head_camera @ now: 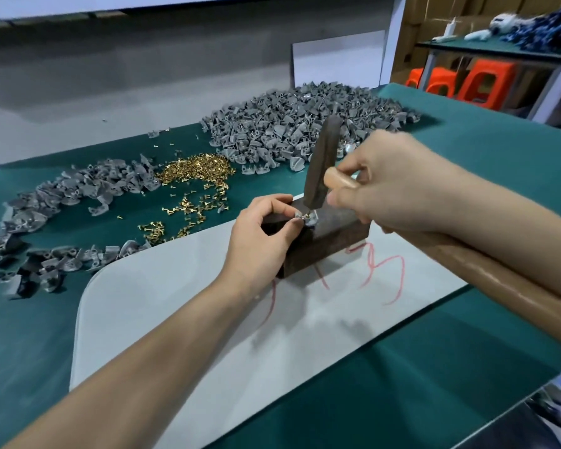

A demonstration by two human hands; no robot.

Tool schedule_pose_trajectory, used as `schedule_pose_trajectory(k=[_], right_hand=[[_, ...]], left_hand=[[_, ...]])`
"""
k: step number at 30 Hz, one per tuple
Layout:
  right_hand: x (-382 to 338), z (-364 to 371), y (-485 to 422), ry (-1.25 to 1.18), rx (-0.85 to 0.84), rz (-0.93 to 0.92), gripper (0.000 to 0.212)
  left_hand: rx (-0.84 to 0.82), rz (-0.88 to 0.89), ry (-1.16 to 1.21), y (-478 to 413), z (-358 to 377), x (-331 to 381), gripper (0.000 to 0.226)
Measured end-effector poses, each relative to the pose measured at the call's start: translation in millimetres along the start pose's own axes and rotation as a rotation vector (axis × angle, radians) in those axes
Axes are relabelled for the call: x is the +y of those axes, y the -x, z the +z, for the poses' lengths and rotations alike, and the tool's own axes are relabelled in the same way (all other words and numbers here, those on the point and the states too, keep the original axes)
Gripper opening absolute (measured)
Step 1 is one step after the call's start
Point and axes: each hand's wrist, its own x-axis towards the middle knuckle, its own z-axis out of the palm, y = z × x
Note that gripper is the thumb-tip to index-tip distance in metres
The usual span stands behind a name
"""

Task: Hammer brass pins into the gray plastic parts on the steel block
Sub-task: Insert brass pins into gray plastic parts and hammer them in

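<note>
A dark steel block stands on a pale mat. On its top lies a gray plastic part with a brass pin standing in it. My left hand pinches the part at the block's left edge. My right hand grips the wooden handle of a hammer, whose dark head stands upright with its lower end touching the pin. The handle runs back under my right forearm.
A big heap of gray parts lies at the back of the green table, a smaller heap at the left. Loose brass pins are scattered between them. Orange stools and a shelf stand at the far right.
</note>
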Motion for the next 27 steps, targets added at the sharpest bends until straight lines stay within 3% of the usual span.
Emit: schedule_pose_trajectory(k=[2, 6, 10, 14, 17, 21, 24, 27], right_hand=[[-1, 0, 2, 0.027, -0.030, 0.020, 0.030], [1, -10, -1, -0.015, 0.097, 0.017, 0.025], [-3, -1, 2, 0.032, -0.034, 0.028, 0.029], [-2, -10, -2, 0.016, 0.096, 0.009, 0.028], [-7, 1, 0, 0.051, -0.023, 0.020, 0.032], [-3, 1, -1, 0.012, 0.082, 0.009, 0.030], [-6, 4, -1, 0.027, -0.008, 0.026, 0.030], [-6, -2, -4, 0.007, 0.100, -0.009, 0.029]], left_hand=[[0.002, -0.001, 0.011, 1, 1, 1, 0.022], [-0.002, 0.008, 0.000, 0, 0, 2, 0.022], [-0.005, 0.004, 0.018, 1, -1, -1, 0.022], [-0.006, 0.022, 0.003, -2, 1, 4, 0.021], [0.001, 0.009, 0.033, 1, 1, 3, 0.021], [-0.002, 0.020, 0.026, 0, 0, 2, 0.018], [0.005, 0.008, 0.055, 0, 2, 1, 0.024], [0.007, 0.013, 0.059, 0, 1, 2, 0.023]])
